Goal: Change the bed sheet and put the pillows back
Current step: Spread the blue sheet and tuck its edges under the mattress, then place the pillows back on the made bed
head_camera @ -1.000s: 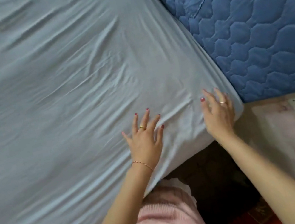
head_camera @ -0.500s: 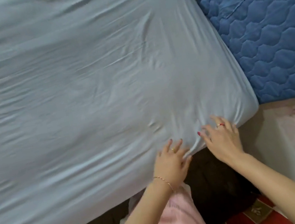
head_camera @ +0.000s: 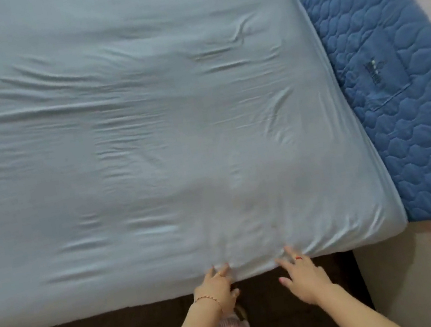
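The pale blue bed sheet (head_camera: pixel 146 135) lay stretched over the mattress, creased in long shallow wrinkles and bunched slightly at its near edge. There the left hand (head_camera: pixel 216 288) took a narrow grip, fingertips curled into the hem, while just beside it the right hand (head_camera: pixel 303 274) rested with fingers spread wide against the same edge. Beyond the grip on the right, a blue quilted pad (head_camera: pixel 413 99) lay alongside the sheet.
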